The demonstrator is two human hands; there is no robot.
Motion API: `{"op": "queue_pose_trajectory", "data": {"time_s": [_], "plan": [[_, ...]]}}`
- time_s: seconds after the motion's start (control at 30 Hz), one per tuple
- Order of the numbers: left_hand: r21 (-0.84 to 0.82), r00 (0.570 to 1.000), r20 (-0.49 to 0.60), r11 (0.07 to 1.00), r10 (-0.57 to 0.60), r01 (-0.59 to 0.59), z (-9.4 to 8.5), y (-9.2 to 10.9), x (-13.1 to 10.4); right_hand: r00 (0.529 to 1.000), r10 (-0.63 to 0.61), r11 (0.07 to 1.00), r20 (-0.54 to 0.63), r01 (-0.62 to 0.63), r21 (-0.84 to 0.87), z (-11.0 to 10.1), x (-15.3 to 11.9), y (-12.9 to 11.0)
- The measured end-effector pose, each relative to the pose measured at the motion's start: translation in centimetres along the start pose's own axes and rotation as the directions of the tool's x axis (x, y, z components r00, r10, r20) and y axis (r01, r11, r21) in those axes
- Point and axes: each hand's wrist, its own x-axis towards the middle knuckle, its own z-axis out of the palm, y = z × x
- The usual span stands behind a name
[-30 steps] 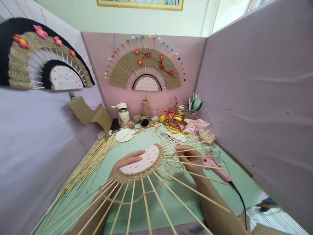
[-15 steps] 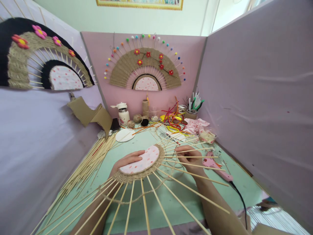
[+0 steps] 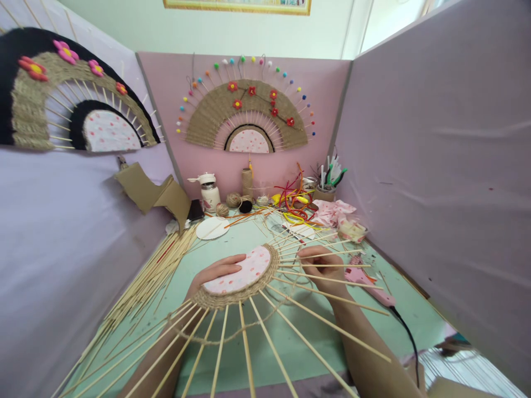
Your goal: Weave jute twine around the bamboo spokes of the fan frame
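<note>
A half-round fan base (image 3: 243,272), white with pink-red dots, is edged with woven twine, and bamboo sticks (image 3: 244,342) radiate from it toward me and to the right. My left hand (image 3: 219,271) grips the base at its far left side, fingers on top and thumb out of sight. Among the right-hand sticks, the fingertips of my right hand (image 3: 319,262) are closed in a pinch on the twine (image 3: 295,283). A loose loop of this twine runs in and out across the front sticks. The exact pinch point is partly covered by sticks.
Loose bamboo sticks (image 3: 153,282) lie at left beside a white disc (image 3: 212,228). A pink glue gun (image 3: 371,287) with a black cord rests at right. Behind are a bottle (image 3: 210,196), twine balls (image 3: 233,200) and pipe cleaners (image 3: 296,204). Finished fans (image 3: 249,110) hang on the partitions.
</note>
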Motion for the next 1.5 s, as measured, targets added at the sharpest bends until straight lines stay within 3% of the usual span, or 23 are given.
{"op": "queue_pose_trajectory", "data": {"time_s": [0.4,0.6,0.77,0.97,1.13,1.3,1.5], "plan": [[0.029,1.000,0.028,1.000,0.009,-0.010,-0.3,-0.5,-0.1,0.998,-0.031,0.999,0.052,0.031,-0.008,-0.3,0.3,0.4],[0.031,1.000,0.018,0.999,0.012,-0.012,-0.2,-0.3,-0.1,1.000,-0.011,0.997,0.026,0.009,0.082,-0.1,0.2,0.6],[0.072,0.993,-0.088,0.995,0.075,-0.068,0.1,0.2,-0.4,0.996,-0.033,0.989,0.082,0.021,0.148,0.0,0.3,0.8],[0.191,0.947,-0.248,0.969,0.205,-0.159,-0.3,-0.4,0.0,0.995,0.031,0.993,-0.090,-0.021,0.119,0.1,1.5,2.0],[0.252,0.923,-0.318,0.957,0.219,-0.141,0.3,-0.6,-0.2,0.979,0.076,0.997,-0.189,-0.072,0.027,-0.1,2.6,3.3],[0.274,0.891,-0.376,0.949,0.253,-0.154,1.3,0.0,-0.5,0.968,0.199,0.977,-0.156,-0.207,-0.041,0.0,2.6,2.7],[0.305,0.869,-0.398,0.936,0.295,-0.178,1.7,0.4,-0.5,0.972,0.198,0.966,-0.128,-0.216,-0.144,-1.6,2.0,1.3]]}}
